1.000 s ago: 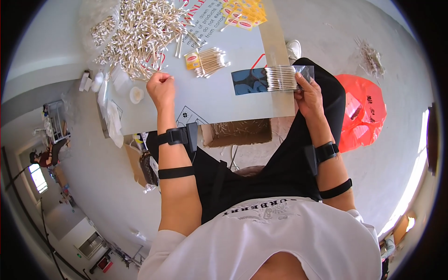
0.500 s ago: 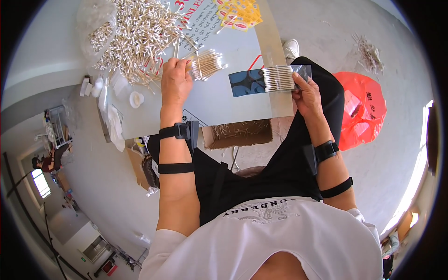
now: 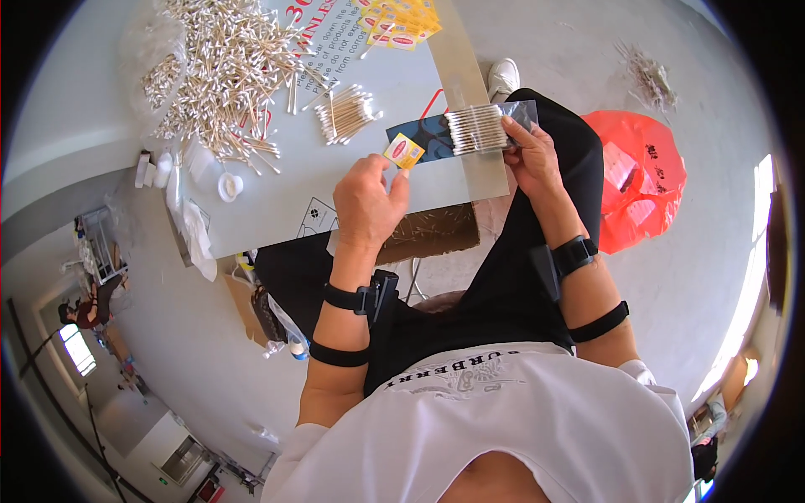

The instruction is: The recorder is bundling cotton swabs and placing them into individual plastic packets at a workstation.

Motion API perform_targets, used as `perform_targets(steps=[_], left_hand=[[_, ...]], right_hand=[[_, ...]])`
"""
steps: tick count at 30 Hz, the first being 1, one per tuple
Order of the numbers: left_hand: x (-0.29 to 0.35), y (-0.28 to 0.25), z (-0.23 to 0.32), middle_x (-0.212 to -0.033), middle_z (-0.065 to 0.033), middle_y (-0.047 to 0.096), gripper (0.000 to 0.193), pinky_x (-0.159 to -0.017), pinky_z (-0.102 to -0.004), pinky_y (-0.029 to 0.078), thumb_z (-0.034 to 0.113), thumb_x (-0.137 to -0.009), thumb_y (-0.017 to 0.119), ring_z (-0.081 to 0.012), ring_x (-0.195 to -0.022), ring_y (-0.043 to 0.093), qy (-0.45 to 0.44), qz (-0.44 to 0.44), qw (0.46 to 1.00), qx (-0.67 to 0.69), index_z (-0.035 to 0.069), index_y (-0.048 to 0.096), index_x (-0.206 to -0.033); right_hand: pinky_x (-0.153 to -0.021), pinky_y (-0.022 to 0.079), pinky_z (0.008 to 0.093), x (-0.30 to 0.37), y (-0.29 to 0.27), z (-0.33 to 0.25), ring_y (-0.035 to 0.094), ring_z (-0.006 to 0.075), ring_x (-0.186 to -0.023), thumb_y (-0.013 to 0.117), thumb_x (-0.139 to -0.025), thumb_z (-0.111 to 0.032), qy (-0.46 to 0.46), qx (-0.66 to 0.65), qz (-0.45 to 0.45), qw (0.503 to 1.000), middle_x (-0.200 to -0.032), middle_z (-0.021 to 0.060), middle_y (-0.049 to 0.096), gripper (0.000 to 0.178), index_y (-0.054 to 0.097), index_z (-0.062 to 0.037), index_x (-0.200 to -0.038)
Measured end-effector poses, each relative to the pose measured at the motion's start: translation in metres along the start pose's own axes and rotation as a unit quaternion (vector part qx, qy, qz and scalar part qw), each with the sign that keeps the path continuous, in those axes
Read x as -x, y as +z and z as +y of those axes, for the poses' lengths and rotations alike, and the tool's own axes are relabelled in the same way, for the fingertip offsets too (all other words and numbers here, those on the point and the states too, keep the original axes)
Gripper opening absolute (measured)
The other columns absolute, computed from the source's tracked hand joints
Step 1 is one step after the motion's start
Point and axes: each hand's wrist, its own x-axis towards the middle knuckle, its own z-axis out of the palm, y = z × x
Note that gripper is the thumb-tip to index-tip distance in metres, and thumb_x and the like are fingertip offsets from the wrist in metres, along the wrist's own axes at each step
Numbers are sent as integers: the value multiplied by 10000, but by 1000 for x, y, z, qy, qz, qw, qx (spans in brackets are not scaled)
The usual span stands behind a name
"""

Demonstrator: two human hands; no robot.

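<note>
My left hand [image 3: 369,199] pinches a small yellow card [image 3: 404,151] with a red oval on it, between thumb and fingers. In my right hand [image 3: 533,156] is a clear plastic bag [image 3: 524,112], gripped at its right end with the thumb on top. A row of cotton swabs [image 3: 475,131] lies side by side in the bag. The bag's left part rests over a dark blue patch [image 3: 432,137] on the table, and the card is just at that patch's left end. A loose bundle of cotton swabs [image 3: 345,115] lies beyond my left hand, touched by neither hand.
A large heap of cotton swabs [image 3: 226,75] covers the table's far left, beside a small white cup [image 3: 230,186]. More yellow cards [image 3: 398,23] lie at the far edge. Below the table is a cardboard box [image 3: 432,243]; a red plastic bag [image 3: 637,180] sits on the floor at right.
My left hand has moved right and nearer from beside the swab bundle, and a yellow card now shows in it. My right hand keeps its hold on the bag.
</note>
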Motion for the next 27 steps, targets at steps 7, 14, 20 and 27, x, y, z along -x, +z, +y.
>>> perform_targets(steps=[7, 14, 20, 27], left_hand=[[-17, 20, -8, -863, -126, 573, 331, -696, -409, 487, 86, -725, 774, -308, -748, 591, 21, 99, 995, -21, 32, 583, -989], [-27, 29, 10, -648, -86, 585, 220, -560, -363, 471, 33, -738, 757, -246, -578, 566, -130, 12, 984, 123, 18, 544, -685], [-38, 32, 33, -620, -70, 576, 166, -377, -236, 372, -22, -802, 692, -90, -448, 489, -244, 26, 855, 456, -17, 556, -709], [-47, 47, 54, -624, -87, 587, 154, -378, -239, 415, -16, -801, 699, -106, -465, 526, -237, 35, 884, 401, -34, 572, -716]], right_hand=[[-460, 314, 182, -3, -3, 2, 434, 38, -579, 690, -900, -141, 5, -3, -29, 1000, -747, -34, 582, 98, 627, -68, -881], [-448, 298, 185, 1, 7, -1, 383, 34, -519, 744, -854, -136, 3, -5, 9, 1000, -655, -47, 518, 135, 632, -77, -806], [-447, 300, 190, 2, 6, -2, 388, 35, -519, 748, -848, -128, 4, -9, 14, 1000, -653, -42, 525, 136, 637, -76, -790], [-448, 288, 195, 1, 7, 0, 384, 33, -507, 741, -850, -120, 6, -15, 3, 1000, -651, -40, 544, 125, 644, -76, -786]])
